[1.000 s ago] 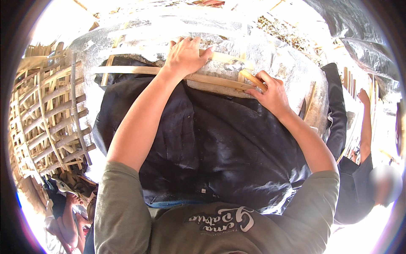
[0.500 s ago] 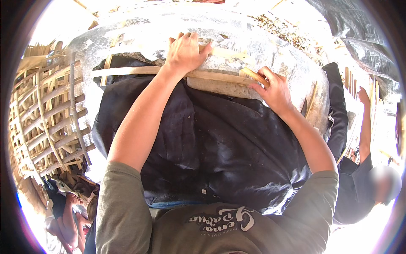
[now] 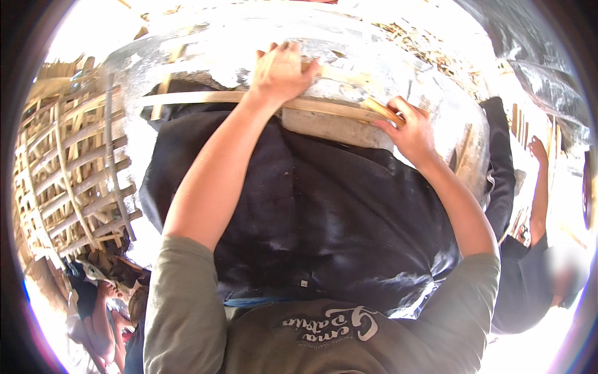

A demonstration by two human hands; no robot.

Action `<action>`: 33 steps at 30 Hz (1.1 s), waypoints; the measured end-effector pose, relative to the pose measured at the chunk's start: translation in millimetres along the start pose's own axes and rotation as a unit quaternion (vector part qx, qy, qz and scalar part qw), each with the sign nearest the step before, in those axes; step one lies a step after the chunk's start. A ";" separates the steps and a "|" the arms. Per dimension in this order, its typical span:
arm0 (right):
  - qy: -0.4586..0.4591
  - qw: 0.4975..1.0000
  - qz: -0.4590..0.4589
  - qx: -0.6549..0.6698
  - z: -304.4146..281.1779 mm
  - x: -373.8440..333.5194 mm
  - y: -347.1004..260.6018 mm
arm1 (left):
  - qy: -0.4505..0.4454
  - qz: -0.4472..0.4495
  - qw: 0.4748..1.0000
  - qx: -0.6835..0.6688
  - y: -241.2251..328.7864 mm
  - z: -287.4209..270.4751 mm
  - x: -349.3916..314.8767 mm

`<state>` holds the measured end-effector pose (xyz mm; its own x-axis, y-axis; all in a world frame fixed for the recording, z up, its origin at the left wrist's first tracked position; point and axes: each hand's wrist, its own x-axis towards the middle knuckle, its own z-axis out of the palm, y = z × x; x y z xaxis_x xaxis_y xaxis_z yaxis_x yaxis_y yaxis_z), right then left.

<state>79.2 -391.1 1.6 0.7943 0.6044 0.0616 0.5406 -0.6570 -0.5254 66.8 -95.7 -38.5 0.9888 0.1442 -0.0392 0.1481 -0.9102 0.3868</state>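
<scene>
My left hand [image 3: 281, 73] presses down on a pale wooden strip [image 3: 349, 78], fingers bent over its far side and thumb apart. My right hand [image 3: 411, 128] grips a short yellowish wooden handle [image 3: 385, 111], which points up and left toward the strip's right end. Glare and the grip hide what the handle carries. Beneath both arms, a longer bamboo slat [image 3: 193, 98] runs crosswise in front of a light block [image 3: 336, 128]. Dark trousers [image 3: 342, 218] cover my spread legs.
A woven bamboo lattice [image 3: 71, 168] stands at the left. Whitish sheeting [image 3: 430, 81] lies around the work, with shavings [image 3: 411, 43] beyond it. A person in dark clothing [image 3: 523, 280] sits at the right; another person's limbs [image 3: 103, 324] show at lower left. Black plastic sheeting [image 3: 542, 62] hangs upper right.
The view has shifted slightly, so both hands appear a little farther right. My hands keep the same holds on the strip and the handle.
</scene>
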 end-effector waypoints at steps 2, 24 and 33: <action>-0.009 0.999 0.040 -0.005 -5.0 -1.8 -3.6 | -0.030 -0.005 1.000 0.000 6.3 0.5 1.0; -0.017 0.998 0.063 -0.014 -0.9 -3.8 -6.2 | 0.077 0.080 0.991 -0.082 0.4 1.0 -16.9; -0.014 0.999 0.041 -0.016 -5.2 -0.6 -10.0 | 0.112 0.118 0.984 0.068 14.0 15.7 -20.4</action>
<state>74.7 -387.2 11.2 0.8285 0.5600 -0.0050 0.4828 -0.7188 -0.5003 49.0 -117.4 -46.7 0.9690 -0.0084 0.2470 -0.0681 -0.9698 0.2343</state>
